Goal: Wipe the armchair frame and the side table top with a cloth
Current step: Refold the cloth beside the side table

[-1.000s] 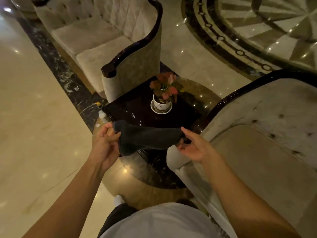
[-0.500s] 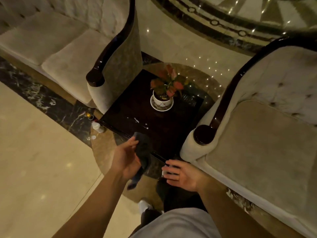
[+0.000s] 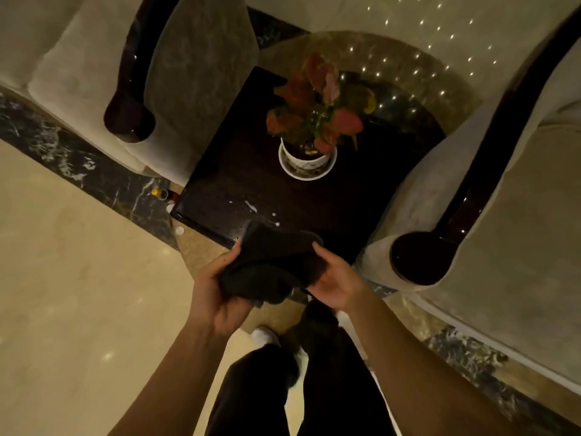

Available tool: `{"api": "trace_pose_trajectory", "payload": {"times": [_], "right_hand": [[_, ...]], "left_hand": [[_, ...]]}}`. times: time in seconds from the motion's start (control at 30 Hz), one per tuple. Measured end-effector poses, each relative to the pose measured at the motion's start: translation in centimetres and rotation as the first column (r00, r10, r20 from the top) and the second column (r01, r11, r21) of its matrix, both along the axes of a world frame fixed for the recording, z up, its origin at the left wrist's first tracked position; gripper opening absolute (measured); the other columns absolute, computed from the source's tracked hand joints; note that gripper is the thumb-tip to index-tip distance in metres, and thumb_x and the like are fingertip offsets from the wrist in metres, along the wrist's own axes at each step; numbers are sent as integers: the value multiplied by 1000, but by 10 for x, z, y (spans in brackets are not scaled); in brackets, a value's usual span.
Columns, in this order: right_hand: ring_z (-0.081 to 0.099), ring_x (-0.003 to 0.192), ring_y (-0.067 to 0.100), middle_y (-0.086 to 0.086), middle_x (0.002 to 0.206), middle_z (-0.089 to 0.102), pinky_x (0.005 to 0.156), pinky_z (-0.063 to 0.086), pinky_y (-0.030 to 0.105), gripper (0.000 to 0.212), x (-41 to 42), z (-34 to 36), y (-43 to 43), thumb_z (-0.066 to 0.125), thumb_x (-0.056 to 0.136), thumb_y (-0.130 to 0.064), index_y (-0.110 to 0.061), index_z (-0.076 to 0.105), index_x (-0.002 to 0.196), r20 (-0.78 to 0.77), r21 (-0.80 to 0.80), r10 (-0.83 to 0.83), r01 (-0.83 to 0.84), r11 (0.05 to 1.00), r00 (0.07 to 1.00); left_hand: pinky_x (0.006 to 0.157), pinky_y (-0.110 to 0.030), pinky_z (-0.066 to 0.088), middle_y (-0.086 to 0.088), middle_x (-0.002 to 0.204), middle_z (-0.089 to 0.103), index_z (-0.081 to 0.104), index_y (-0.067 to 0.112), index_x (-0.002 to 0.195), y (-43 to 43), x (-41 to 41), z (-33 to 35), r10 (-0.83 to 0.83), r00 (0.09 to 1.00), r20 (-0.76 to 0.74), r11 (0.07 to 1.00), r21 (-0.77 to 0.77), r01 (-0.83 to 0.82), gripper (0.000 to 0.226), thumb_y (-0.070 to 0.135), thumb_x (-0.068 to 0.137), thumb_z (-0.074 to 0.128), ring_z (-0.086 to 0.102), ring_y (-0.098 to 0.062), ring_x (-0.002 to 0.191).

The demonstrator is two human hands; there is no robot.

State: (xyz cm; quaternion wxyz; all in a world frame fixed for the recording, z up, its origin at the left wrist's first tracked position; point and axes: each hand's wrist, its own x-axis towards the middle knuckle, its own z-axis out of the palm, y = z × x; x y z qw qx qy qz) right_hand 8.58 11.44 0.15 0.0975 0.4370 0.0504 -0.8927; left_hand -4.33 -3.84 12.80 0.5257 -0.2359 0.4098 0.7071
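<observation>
Holding the dark cloth [image 3: 270, 262] bunched at the near edge of the table [image 3: 226, 184], we have both grips clamped on it: left grip [image 3: 217, 294] under one end, right grip [image 3: 336, 281] at the other. It looks soft, light and floppy, so we judge a folded pad gathered in one palm will wipe best.

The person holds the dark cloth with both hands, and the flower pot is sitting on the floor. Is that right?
Not quite. The flower pot is not on the floor. It stands on the dark side table between the two armchairs, as the head view shows. The rest is right: the left hand and the right hand both hold the dark cloth.
</observation>
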Motion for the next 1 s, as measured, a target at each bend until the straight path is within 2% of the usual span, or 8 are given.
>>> {"api": "trace_pose_trajectory", "payload": {"times": [0.2,0.5,0.57,0.63,0.73,0.87,0.93,1.0], "right_hand": [[69,102,21,8,117,72,76,53,32,32,9,-6,43,67,94,-19,-11,67,125,199,290,206,-259,922,958],[67,116,24,2,113,75,106,49,48,13,38,0,45,70,92,-30,-30,71,106,327,762,-139,-174,623,935],[69,114,26,4,112,75,103,52,50,43,38,5,39,81,79,-25,-19,63,118,270,789,-160,-123,601,949],[68,115,19,-3,117,73,99,54,43,77,38,16,29,88,69,-13,-21,52,136,279,821,-93,-188,539,956],[62,118,10,-6,130,62,98,51,33,100,36,38,13,89,67,0,-23,40,152,399,848,129,-419,323,908],[57,90,20,7,95,63,79,39,25,26,29,64,-10,82,81,-10,-3,75,105,676,737,218,-638,-224,704],[53,93,19,7,98,57,83,40,28,21,30,71,-13,80,84,-15,0,77,98,652,753,134,-617,-228,746],[59,90,13,-6,93,65,83,45,30,18,28,79,-15,75,89,-24,-8,77,98,580,813,99,-581,-12,809]], "left_hand": [[58,-34,53,-10,111,68,47,22,143,13,-41,-44,0,995,-96,992,-129,-12,59,22,85,59,67,-27,88],[92,-40,56,3,128,61,55,49,129,-16,-74,-77,-597,664,-450,779,-522,347,60,6,87,67,60,-16,116],[90,-20,55,18,122,62,61,54,119,-23,-82,-78,-729,420,-541,684,-551,477,66,6,77,77,60,0,113],[86,-6,45,24,119,58,60,51,118,-30,-90,-77,-802,-53,-595,523,-742,420,65,9,73,82,55,11,105],[85,-18,42,-1,113,61,69,22,118,-38,-106,-74,-782,-398,-480,418,-877,237,44,11,77,79,53,-11,100],[92,-38,44,4,104,52,73,21,92,-45,-133,-51,-775,-486,-405,360,-914,187,19,38,83,73,46,-13,101],[92,-44,47,3,98,63,72,20,85,-50,-145,-43,-787,-394,-474,376,-876,304,24,44,86,67,57,-14,97],[85,-51,54,-7,87,70,71,15,87,-48,-145,-36,-854,-30,-520,457,-776,434,28,42,88,65,68,-21,83]]}}
